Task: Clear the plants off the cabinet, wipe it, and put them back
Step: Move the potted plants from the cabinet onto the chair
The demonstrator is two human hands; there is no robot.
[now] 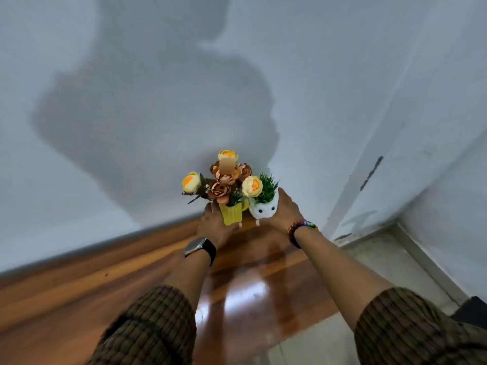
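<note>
A yellow pot of cream and brown artificial flowers [232, 213] is held in my left hand [213, 225], which wears a dark-strapped watch. Right beside it, a small white animal-shaped pot with green grass [263, 208] is held in my right hand [286, 210], which wears a beaded bracelet. Both pots are at the far end of the glossy wooden cabinet top [105, 283], close to the wall; I cannot tell whether they rest on the wood or hover just above it.
A pale wall [131, 101] with my shadow rises directly behind the cabinet. To the right the wall turns a corner [374, 167], and a tiled floor [390, 259] lies beyond the cabinet's right edge. A dark object [474, 309] sits at the far right.
</note>
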